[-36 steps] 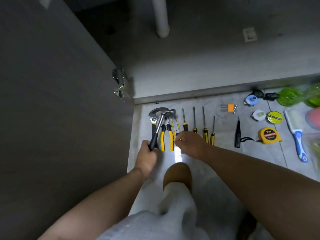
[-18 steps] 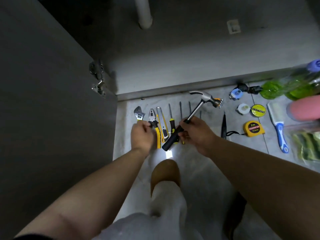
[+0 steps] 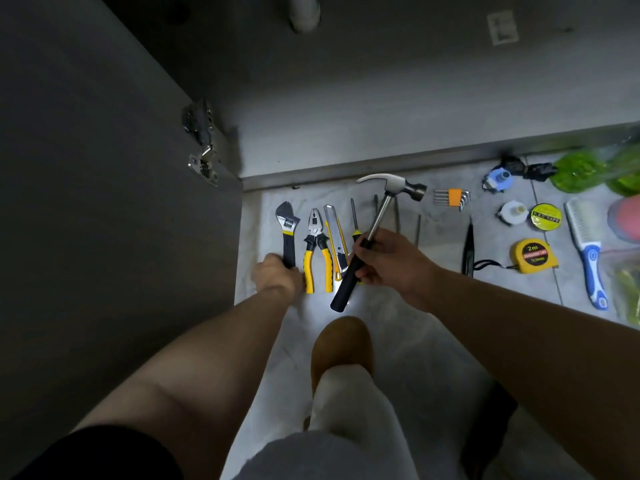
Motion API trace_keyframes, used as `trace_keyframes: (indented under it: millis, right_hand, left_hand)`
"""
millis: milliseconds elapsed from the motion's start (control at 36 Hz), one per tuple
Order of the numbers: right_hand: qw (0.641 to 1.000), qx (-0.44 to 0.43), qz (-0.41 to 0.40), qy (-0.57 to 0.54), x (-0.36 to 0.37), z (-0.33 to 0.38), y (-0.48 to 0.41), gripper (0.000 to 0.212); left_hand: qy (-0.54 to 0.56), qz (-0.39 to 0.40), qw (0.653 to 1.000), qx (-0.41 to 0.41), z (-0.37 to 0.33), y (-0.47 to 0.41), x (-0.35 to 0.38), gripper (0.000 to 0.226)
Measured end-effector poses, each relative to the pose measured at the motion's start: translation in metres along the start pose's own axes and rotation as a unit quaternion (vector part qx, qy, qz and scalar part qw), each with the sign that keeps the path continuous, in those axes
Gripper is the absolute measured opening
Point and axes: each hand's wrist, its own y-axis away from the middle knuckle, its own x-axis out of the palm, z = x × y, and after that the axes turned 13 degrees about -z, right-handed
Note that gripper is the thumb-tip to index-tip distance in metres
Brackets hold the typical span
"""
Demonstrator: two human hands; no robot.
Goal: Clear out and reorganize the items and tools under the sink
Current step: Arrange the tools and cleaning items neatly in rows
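My right hand (image 3: 388, 265) grips the black handle of a claw hammer (image 3: 379, 216), held tilted above the floor with its steel head up near the cabinet edge. My left hand (image 3: 277, 277) holds the black handle end of an adjustable wrench (image 3: 287, 230) lying on the floor at the row's left end. Beside it lie yellow-handled pliers (image 3: 317, 247), a yellow utility knife (image 3: 336, 237) and several screwdrivers (image 3: 355, 223), partly hidden by the hammer and my right hand.
The open cabinet door (image 3: 104, 202) stands at left; the bare cabinet floor (image 3: 381, 116) and a drain pipe (image 3: 304, 12) lie ahead. To the right are hex keys (image 3: 452, 197), a black tool (image 3: 468, 247), a tape measure (image 3: 533, 259), tape rolls (image 3: 545, 216), a brush (image 3: 587, 247) and green bottles (image 3: 595, 168).
The hammer passed from my left hand to my right and was lifted off the wrench and pliers. My left hand moved to the wrench's handle.
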Motion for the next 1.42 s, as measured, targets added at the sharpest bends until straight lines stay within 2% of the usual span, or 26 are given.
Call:
trace_keyframes:
  millis: [83,167,222,333,389,500,639,694,806,861,944,1056,1111,1194,1278,1417]
  right_hand:
    - [1.000,-0.005,0.005,0.015,0.002,0.002,0.001,0.007]
    - [0.999,-0.005,0.004,0.039,0.003,0.005,0.004,0.011]
    - [0.998,-0.004,0.001,0.055,0.004,0.008,0.006,0.013]
    - [0.996,-0.002,0.005,0.086,0.003,0.016,0.016,0.013]
    - [0.995,-0.006,-0.003,0.098,0.002,0.022,0.023,0.013]
    - [0.995,-0.021,-0.031,0.093,-0.002,0.037,0.042,0.011]
    - [0.994,-0.062,-0.063,0.062,-0.014,0.064,0.070,0.010]
    - [0.994,-0.080,-0.068,0.034,-0.021,0.075,0.081,0.009]
    - [0.993,-0.073,-0.054,-0.080,-0.039,0.095,0.101,0.023]
    - [0.990,-0.062,-0.049,-0.120,-0.045,0.104,0.110,0.033]
    - [0.984,-0.062,-0.035,-0.163,-0.051,0.114,0.123,0.036]
    - [0.982,-0.111,-0.058,-0.141,-0.049,0.117,0.136,0.021]
    - [0.979,-0.113,-0.077,-0.150,-0.049,0.121,0.140,0.021]
    - [0.976,-0.122,-0.075,-0.163,-0.051,0.130,0.147,0.006]
    - [0.978,-0.117,-0.079,-0.153,-0.057,0.138,0.144,0.013]
    - [0.982,-0.068,-0.104,-0.141,-0.072,0.139,0.118,0.017]
  left_hand:
    - [0.044,0.004,0.999,-0.012,0.007,0.002,0.000,0.025]
    - [0.139,0.000,0.989,-0.046,0.013,0.010,-0.003,0.015]
    - [0.229,0.022,0.971,-0.067,0.017,0.019,-0.009,0.014]
    - [0.341,0.092,0.934,-0.052,0.018,0.040,-0.026,0.018]
    - [0.395,0.148,0.905,-0.049,0.011,0.053,-0.037,0.019]
    - [0.482,0.296,0.824,-0.031,-0.016,0.076,-0.060,0.019]
    - [0.485,0.449,0.750,0.030,-0.058,0.100,-0.086,0.029]
    - [0.467,0.483,0.738,0.064,-0.074,0.108,-0.096,0.028]
    - [0.419,0.505,0.747,0.105,-0.103,0.122,-0.118,0.037]
    - [0.388,0.489,0.770,0.131,-0.115,0.129,-0.128,0.031]
    - [0.335,0.397,0.829,0.209,-0.131,0.143,-0.135,0.015]
    - [0.289,0.300,0.864,0.281,-0.140,0.161,-0.140,0.017]
    - [0.280,0.251,0.872,0.311,-0.140,0.166,-0.144,0.011]
    - [0.301,0.214,0.866,0.338,-0.142,0.167,-0.152,0.008]
    - [0.299,0.187,0.865,0.357,-0.145,0.162,-0.159,0.004]
    - [0.309,0.116,0.882,0.337,-0.158,0.124,-0.154,0.009]
